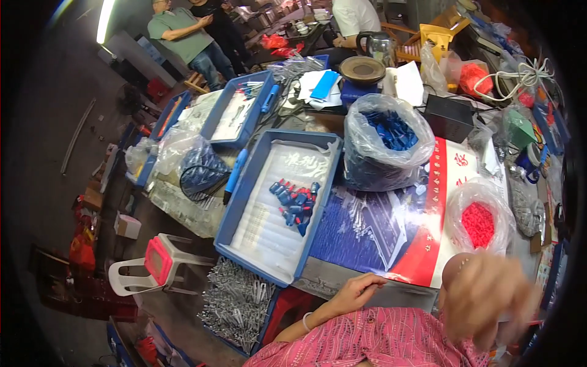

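Observation:
My left hand [359, 292], with a pale bangle at the wrist, is at the table's near edge. Its fingers are curled together, and what they hold, if anything, is hidden. My right hand [489, 287] is raised at the right and smeared by motion, so its fingers cannot be read. Just beyond it stands a clear plastic bag of small red pieces [477, 224]. Left of centre, a blue tray [221, 235] lined with white holds a loose pile of blue parts with red tips [296, 203]. A larger clear bag of blue plastic parts [389, 131] stands behind the poster-covered tabletop.
Below the tray, a bin of silvery metal parts [237, 306] sits by a red stool [290, 307]. A second blue tray [264, 82], a kettle [379, 48] and a black box [449, 117] are farther back. People [191, 41] are in the background. A white chair [171, 257] stands left.

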Action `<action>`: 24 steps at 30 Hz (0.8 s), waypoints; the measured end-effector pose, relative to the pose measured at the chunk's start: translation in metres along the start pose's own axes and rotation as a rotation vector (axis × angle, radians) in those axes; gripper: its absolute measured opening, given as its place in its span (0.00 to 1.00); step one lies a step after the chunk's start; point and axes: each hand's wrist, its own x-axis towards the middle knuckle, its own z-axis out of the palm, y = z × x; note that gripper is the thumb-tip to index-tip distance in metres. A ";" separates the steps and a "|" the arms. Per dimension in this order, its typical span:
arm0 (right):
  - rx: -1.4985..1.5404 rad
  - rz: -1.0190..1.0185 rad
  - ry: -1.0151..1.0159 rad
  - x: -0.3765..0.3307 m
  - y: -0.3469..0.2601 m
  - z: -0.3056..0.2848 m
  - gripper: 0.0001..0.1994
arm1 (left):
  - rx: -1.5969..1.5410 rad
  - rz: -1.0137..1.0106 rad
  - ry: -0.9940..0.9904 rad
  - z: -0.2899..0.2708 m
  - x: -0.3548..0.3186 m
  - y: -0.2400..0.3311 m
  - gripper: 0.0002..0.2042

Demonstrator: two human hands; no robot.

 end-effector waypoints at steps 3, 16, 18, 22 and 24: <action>-0.768 0.145 0.666 0.002 0.028 -0.015 0.02 | 0.092 -0.020 0.053 -0.002 -0.001 -0.005 0.11; -1.897 0.781 -0.346 -0.010 0.140 -0.203 0.06 | 0.016 -0.049 0.041 -0.004 0.014 -0.010 0.10; -1.980 0.819 -0.379 -0.010 0.146 -0.205 0.05 | 0.027 -0.031 0.066 -0.001 0.014 -0.013 0.10; -1.994 0.754 -0.410 -0.005 0.156 -0.202 0.08 | 0.000 -0.011 0.054 0.000 0.011 -0.019 0.10; -1.969 0.871 -0.328 -0.002 0.160 -0.197 0.10 | -0.007 -0.010 0.043 -0.001 0.011 -0.022 0.10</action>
